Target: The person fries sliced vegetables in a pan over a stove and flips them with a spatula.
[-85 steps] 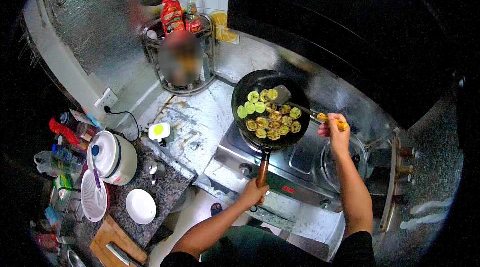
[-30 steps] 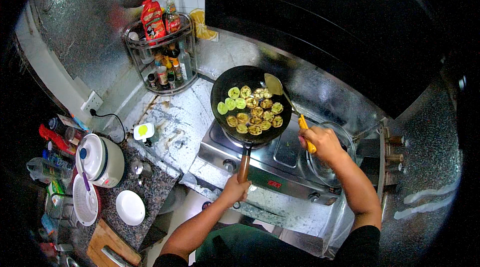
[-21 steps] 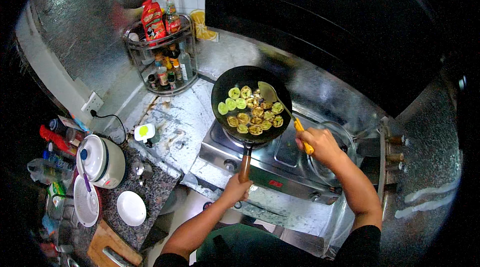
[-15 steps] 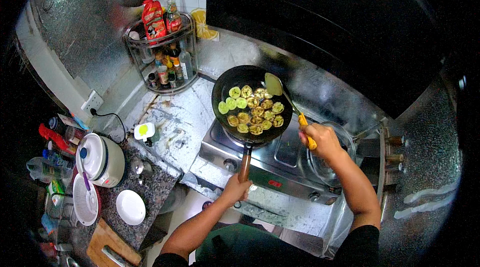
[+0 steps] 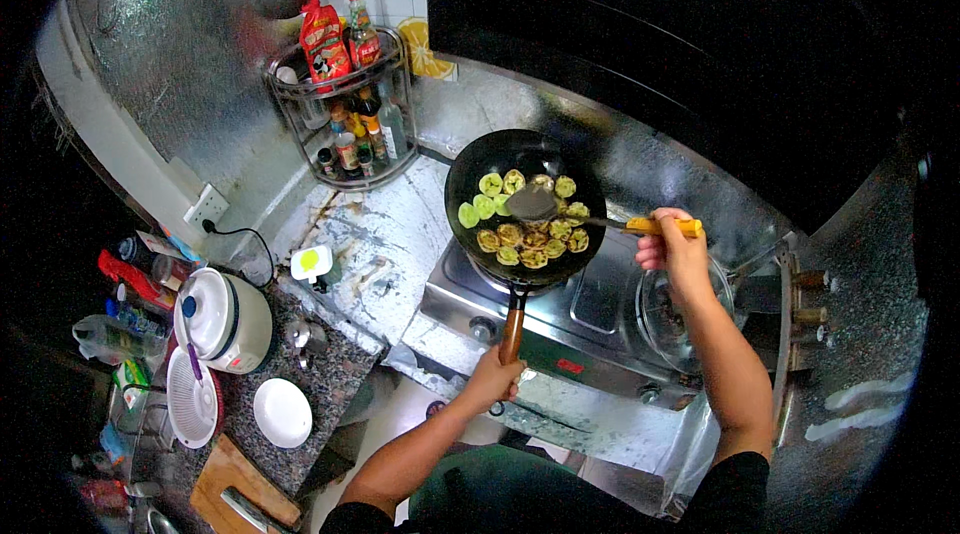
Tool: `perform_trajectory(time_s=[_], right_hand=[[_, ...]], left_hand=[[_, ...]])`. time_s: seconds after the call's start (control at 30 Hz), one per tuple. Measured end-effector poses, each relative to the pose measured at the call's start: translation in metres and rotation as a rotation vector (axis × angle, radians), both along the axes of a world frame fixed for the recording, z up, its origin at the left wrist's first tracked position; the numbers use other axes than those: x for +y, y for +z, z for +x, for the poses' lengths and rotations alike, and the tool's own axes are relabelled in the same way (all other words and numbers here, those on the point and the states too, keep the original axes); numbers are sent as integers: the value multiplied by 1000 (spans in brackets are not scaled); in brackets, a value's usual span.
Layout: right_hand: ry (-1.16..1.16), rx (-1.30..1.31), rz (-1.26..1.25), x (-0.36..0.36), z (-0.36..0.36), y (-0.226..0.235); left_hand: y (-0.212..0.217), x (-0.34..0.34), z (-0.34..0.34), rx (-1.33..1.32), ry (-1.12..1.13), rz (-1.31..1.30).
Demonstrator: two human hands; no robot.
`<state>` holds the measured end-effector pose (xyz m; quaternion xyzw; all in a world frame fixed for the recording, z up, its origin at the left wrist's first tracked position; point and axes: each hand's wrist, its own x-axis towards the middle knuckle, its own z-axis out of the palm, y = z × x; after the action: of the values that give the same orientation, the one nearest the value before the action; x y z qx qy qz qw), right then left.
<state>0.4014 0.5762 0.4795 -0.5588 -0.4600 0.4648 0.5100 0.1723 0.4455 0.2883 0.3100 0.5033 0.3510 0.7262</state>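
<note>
Over the gas stove's left burner sits a black frying pan (image 5: 470, 249), and my left hand (image 5: 494, 377) is closed around its brown handle (image 5: 513, 329). Browned round vegetable slices (image 5: 533, 260) spread across the pan. A few greener slices (image 5: 484, 206) lie at its left side. My right hand (image 5: 678, 254) grips the yellow handle of a spatula (image 5: 532, 203) off the pan's right side. The spatula's dark blade is over the middle of the slices and hides some of them.
A glass lid (image 5: 655, 319) lies on the stove's right side. Bottles and packets fill a corner rack (image 5: 340, 84) behind left. On the left counter are a white rice cooker (image 5: 250, 319), a white plate (image 5: 283, 412), a colander (image 5: 190, 399) and a cutting board with a knife (image 5: 228, 479). A dark range hood overhangs the stove.
The spatula has swung from the pan's upper right edge down to the middle of the slices. My right hand has risen and turned, its handle now nearly level. The view has shifted slightly.
</note>
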Motion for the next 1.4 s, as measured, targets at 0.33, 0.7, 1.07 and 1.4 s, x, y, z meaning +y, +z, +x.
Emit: perform_trajectory(time_s=[0.33,0.7,1.07,1.4], right_hand=[[-15,86,-239,9,-17,-8],[65,28,-196,20,-15,-18],[-70,316,-81,-30,-28,-144],[49,229,77,-26,-29,-126]], left_hand=[[12,0,-1,-12,-2,16],[7,1,2,26,2,-31],[7,2,5,114,1,40],[2,-1,6,64,10,11]])
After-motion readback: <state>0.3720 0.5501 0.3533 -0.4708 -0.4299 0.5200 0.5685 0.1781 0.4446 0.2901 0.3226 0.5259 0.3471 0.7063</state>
